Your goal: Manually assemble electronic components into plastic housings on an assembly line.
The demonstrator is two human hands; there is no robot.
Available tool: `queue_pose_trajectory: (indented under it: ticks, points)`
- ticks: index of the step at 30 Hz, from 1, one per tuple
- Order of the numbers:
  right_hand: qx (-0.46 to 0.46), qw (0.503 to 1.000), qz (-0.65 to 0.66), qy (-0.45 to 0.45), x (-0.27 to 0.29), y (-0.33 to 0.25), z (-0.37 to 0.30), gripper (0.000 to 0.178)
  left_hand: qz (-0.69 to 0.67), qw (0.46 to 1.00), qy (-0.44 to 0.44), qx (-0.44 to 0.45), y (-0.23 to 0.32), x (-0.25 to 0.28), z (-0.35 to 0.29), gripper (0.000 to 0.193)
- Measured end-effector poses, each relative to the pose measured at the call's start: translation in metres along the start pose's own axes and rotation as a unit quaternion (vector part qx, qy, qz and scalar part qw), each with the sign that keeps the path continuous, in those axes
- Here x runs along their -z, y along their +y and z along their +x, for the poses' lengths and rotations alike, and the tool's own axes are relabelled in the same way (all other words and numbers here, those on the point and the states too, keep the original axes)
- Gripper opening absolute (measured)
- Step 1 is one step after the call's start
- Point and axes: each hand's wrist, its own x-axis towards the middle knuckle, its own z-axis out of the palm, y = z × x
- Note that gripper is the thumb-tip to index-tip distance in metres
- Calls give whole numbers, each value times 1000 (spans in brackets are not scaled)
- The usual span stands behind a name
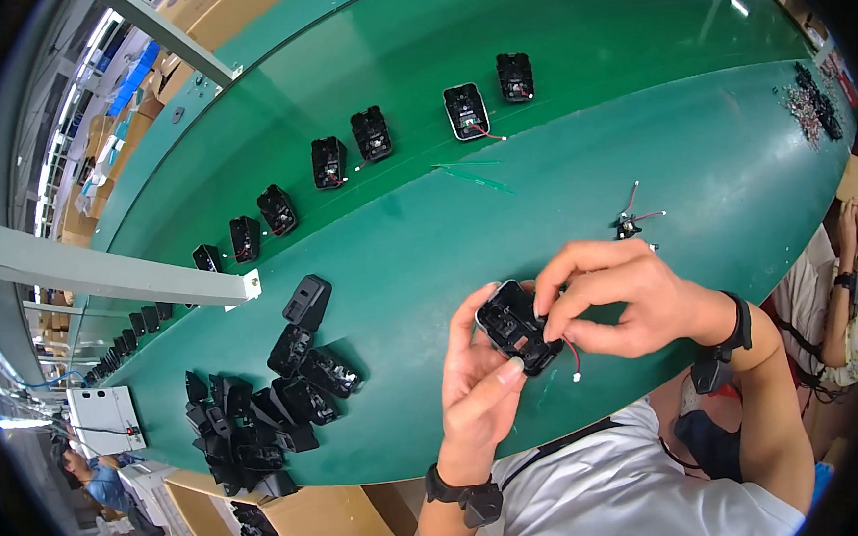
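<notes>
My left hand (481,393) grips a black plastic housing (513,328) with an open, hollow face, fingers along one side and thumb on the near edge. Over the housing's right side, my right hand (623,300) has its thumb and fingertips pinched together at the rim. What sits between those fingertips is too small and covered to make out. A thin red and black wire (577,357) with a white plug hangs just below them. Beyond the right hand lie some small black parts with wires (629,224) on the green table.
Similar housings (372,134) stand in a row on the green conveyor belt (591,27) ahead. A heap of black housings (237,427) lies at left, near a cardboard box (327,525). A grey metal bar (105,268) juts in from the left. Small loose parts (812,112) lie far right, near another person's arm.
</notes>
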Motion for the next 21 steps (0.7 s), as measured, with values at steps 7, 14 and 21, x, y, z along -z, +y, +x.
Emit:
queue_pose_trajectory:
  ticks: [7,14,21]
  points:
    - [71,995,-34,58,-8,2,-11,21,31,999,6,-10,-5,3,2,79]
    - [101,986,-91,98,-13,2,-15,22,38,999,14,-1,-9,-1,2,80]
    - [58,987,-95,118,-13,4,-24,17,62,998,20,9,-14,-7,6,83]
